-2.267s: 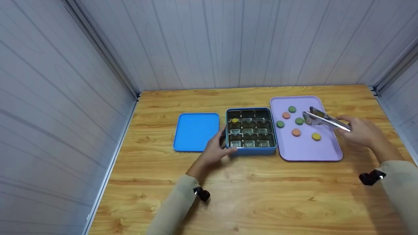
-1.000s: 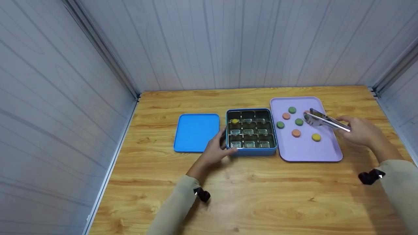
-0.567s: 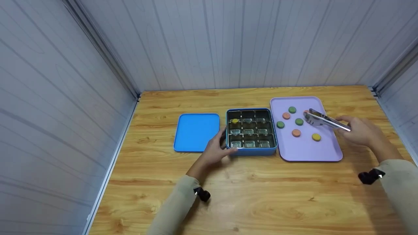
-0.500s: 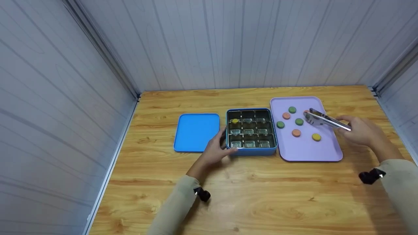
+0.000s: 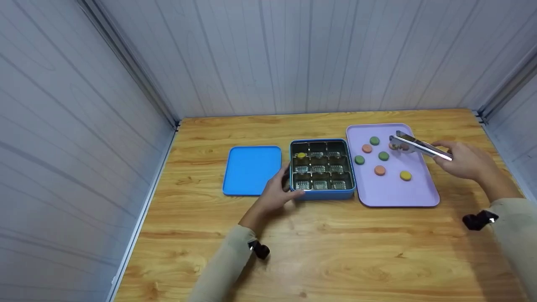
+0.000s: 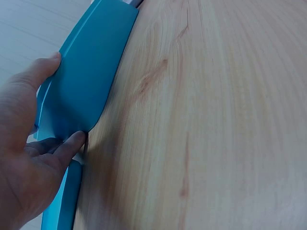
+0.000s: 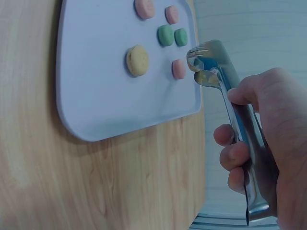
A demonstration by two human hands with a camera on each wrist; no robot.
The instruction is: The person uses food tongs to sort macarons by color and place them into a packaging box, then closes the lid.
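A blue tin with a grid of compartments holds one yellow macaron in its far left cell. My left hand grips the tin's near left corner; in the left wrist view the thumb presses one blue wall and the fingertips the other. My right hand holds metal tongs, their tips hovering over a pink macaron near the right rim of the purple tray. The tongs' tips carry nothing.
The tin's blue lid lies flat left of the tin. Green, orange and yellow macarons lie scattered on the tray. White panel walls close in the wooden table on three sides.
My right hand has carried the tongs a little toward the far side of the tray, so the tips now hang over the pink macaron. The left hand and tin have stayed put.
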